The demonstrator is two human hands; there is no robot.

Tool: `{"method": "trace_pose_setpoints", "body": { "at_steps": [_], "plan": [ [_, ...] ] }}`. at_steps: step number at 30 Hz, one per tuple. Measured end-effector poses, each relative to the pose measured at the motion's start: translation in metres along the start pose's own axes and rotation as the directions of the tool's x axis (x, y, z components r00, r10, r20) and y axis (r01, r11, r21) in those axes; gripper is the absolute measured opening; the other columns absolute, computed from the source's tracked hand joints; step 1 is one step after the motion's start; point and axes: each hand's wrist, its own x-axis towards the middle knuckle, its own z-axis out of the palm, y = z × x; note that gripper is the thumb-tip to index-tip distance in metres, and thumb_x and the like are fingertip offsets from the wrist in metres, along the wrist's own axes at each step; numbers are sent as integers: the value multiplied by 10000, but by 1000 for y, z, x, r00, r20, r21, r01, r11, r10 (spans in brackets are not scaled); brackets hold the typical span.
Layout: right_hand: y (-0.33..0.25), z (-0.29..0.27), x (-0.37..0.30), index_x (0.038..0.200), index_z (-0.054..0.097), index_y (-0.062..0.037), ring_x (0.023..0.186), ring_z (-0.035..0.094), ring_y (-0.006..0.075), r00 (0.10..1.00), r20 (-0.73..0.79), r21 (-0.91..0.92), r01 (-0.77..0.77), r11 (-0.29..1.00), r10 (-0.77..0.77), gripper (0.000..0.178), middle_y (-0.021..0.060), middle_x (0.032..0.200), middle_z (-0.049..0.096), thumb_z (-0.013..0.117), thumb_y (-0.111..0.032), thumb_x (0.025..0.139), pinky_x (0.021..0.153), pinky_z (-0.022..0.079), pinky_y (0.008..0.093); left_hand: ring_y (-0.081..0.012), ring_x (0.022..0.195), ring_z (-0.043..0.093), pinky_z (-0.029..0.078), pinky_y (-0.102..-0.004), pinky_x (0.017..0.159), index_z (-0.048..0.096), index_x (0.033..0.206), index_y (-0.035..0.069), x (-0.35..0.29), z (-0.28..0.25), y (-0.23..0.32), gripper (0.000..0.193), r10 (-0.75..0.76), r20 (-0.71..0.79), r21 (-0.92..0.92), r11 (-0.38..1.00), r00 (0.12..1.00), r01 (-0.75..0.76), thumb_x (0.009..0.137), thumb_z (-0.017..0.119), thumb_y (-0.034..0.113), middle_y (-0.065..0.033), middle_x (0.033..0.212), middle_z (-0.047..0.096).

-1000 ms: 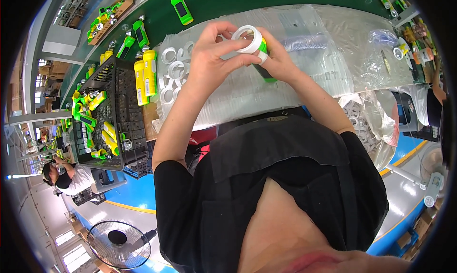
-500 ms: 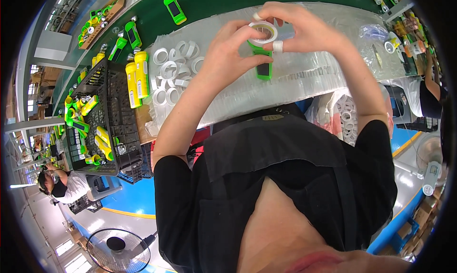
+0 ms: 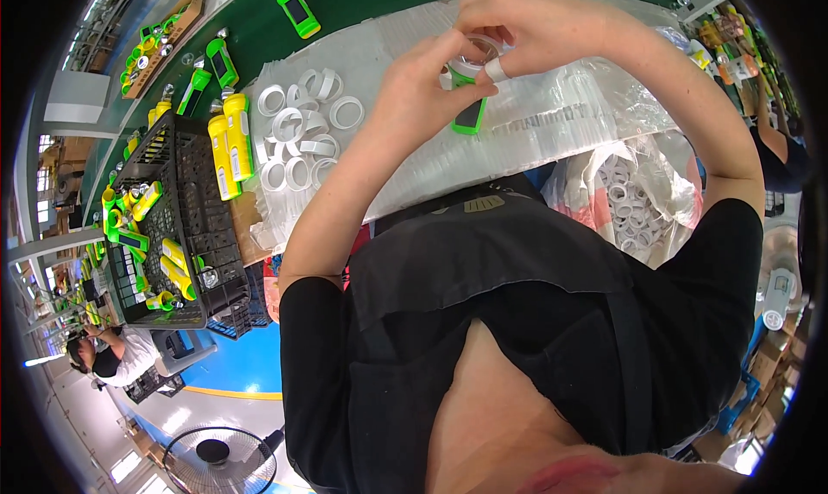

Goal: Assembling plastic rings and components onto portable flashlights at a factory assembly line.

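Above the work table I hold a green flashlight (image 3: 468, 119) with a dark side panel, its head end away from me. A white ring (image 3: 466, 66) sits at that head end, partly hidden by my fingers. My left hand (image 3: 421, 84) is closed about the ring's left side, its thumb against the flashlight's body. From the right, my right hand (image 3: 526, 37) curls its fingers over the far side of the head; a white band wraps its thumb. Whether the ring is fully seated I cannot tell. Loose white rings (image 3: 348, 113) lie in a pile left of my left forearm.
Yellow flashlights (image 3: 237, 136) stand beside a black crate (image 3: 194, 227) of green and yellow ones at left. More green flashlights (image 3: 298, 11) lie on the green surface beyond. A plastic bag (image 3: 582, 188) of white rings hangs at the table's near edge. A fan (image 3: 216, 453) is at lower left.
My right hand has turned further over the flashlight's head, its elbow swinging outward. The white ring, seen broadly before, is now more covered by fingers. The whole view has shifted slightly.
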Motion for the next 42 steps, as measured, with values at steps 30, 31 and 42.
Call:
{"method": "trace_pose_setpoints", "body": {
  "at_steps": [30,31,42],
  "plan": [
    [-9,23,-19,882,605,6,661,571,294,893,-407,-28,-224,974,193,423,143,724,575,714,-387,769,606,462,386,-239,1051,644,514,-350,885,562,1275,119,0,6,-21,720,181,-141,-110,974,973,-197,631,882,151,-93,1184,656],
    [-16,20,-26,929,610,9,663,569,290,870,-472,19,-154,988,144,415,141,756,579,716,-362,776,598,460,376,-272,1107,631,524,-357,883,523,1349,145,-4,0,-13,814,159,-159,-171,968,974,-186,622,888,173,-116,1251,626],
    [58,47,37,1068,571,-138,805,648,369,630,-677,248,-291,924,380,331,136,864,677,435,-422,962,694,502,429,-270,827,670,515,-384,718,545,1141,63,44,-22,-64,426,-203,105,33,979,974,201,790,724,222,-132,931,674]
  ]
}}
